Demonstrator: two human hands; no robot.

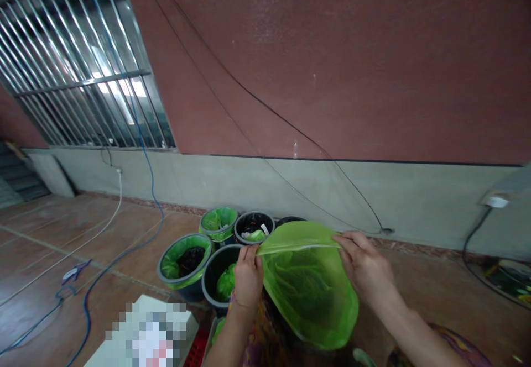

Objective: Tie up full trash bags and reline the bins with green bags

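A thin green plastic bag (309, 292) hangs in front of me, held up by its top edge. My left hand (248, 276) pinches the bag's left corner with the fingers closed. My right hand (365, 265) grips the right end of the same edge, fingers curled on the plastic. Both hands hold the bag above a dark round bin (215, 276) that has crumpled green plastic inside. The bag's lower part bulges and hides what lies beneath it.
Three more round bins stand behind: one lined green (182, 259), another lined green (218, 223), and one with scraps (254, 227). Blue and white cables (120, 251) trail over the tiled floor at left. A wall (332, 79) and a barred window (83, 68) rise behind.
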